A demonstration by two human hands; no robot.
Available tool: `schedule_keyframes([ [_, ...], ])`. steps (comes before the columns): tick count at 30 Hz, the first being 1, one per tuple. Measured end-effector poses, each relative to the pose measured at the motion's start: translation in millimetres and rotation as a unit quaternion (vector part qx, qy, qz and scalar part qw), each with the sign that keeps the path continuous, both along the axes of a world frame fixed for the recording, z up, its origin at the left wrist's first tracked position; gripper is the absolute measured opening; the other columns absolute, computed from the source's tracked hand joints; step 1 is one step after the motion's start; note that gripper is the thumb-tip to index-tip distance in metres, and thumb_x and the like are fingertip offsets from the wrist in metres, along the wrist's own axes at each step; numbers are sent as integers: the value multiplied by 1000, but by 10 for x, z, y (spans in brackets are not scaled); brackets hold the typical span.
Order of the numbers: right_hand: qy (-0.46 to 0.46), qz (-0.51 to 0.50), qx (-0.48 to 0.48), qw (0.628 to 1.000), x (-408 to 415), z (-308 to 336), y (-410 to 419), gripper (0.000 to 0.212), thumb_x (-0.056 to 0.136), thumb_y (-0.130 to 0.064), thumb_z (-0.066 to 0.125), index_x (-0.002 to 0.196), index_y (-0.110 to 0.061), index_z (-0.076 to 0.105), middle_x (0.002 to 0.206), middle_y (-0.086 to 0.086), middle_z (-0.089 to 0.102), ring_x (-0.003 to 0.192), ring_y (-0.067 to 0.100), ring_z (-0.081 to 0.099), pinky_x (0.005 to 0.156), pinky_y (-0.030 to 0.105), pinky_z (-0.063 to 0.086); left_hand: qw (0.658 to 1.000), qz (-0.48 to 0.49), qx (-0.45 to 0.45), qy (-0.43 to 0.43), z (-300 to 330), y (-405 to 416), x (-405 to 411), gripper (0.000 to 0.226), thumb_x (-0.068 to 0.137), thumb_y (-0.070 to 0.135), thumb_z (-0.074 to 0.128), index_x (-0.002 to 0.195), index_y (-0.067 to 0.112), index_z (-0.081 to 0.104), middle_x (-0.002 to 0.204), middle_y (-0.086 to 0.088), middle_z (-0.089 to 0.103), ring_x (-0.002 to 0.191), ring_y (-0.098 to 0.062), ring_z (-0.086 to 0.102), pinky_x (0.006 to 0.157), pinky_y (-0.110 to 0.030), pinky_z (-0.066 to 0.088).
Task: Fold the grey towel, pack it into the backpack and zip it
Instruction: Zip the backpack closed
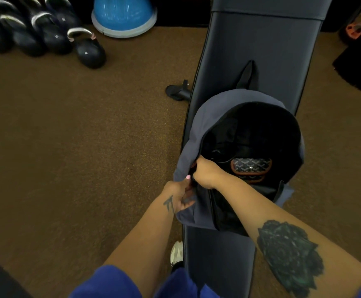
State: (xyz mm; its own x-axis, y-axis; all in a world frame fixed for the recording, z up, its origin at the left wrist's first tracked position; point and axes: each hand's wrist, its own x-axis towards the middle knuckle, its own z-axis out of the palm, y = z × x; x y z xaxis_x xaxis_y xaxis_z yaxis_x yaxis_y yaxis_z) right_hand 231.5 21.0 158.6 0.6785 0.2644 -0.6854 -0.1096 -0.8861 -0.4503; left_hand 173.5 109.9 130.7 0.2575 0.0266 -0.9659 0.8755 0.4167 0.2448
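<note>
A black backpack [250,134] lies open on a dark padded bench [261,46], its mouth gaping upward, and the grey towel [199,125] is draped around the pack's left and far rim, hanging down over the bench's left edge. Both hands meet at the pack's near-left edge. The left hand [178,196] curls its fingers round a fold of the towel, pinching the cloth just below the rim; the towel runs up from this hand and along the opening. The right hand [205,174], touching the left, is closed on something dark at the rim; whether that is the backpack's edge or a zip pull cannot be told. Inside the pack, just right of the right hand, sits a patterned pouch [251,168] with brown trim. On the brown floor [78,147] to the left, well apart, stand black kettlebells [89,50] and a blue balance dome [122,15]. A shoe [176,252] shows beside the bench's near end
</note>
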Motion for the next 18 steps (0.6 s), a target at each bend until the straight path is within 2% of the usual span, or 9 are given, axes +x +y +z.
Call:
schedule_keyframes([
  [3,3,9,0,1000,12,14,-2,62,87,-14,60,141,-3,33,139,18,47,125,32,49,101,34,43,1000,-3,18,-14,-4,-10,-5,26,93,34,54,102,10,58,80,-4,61,69,-14,57,50,-31,49],
  [7,6,20,-13,1000,24,-15,-10,42,86,-10,58,126,0,49,124,20,57,112,32,56,82,30,44,1000,5,14,-20,3,-24,-10,33,97,38,44,82,12,57,79,-2,60,71,-13,56,60,-32,47],
  [14,4,30,-29,999,46,-25,6,34,88,-2,48,122,0,54,120,19,59,110,32,58,92,34,47,1000,14,18,-20,-3,-24,0,34,98,38,42,80,13,57,81,-2,60,73,-14,56,57,-32,46],
  [18,3,19,-28,999,43,-63,-3,36,88,-2,50,124,-2,53,122,19,59,111,31,58,92,34,47,1000,21,11,-16,5,24,0,26,98,25,47,78,11,55,75,-1,54,69,-13,52,62,-31,46],
])
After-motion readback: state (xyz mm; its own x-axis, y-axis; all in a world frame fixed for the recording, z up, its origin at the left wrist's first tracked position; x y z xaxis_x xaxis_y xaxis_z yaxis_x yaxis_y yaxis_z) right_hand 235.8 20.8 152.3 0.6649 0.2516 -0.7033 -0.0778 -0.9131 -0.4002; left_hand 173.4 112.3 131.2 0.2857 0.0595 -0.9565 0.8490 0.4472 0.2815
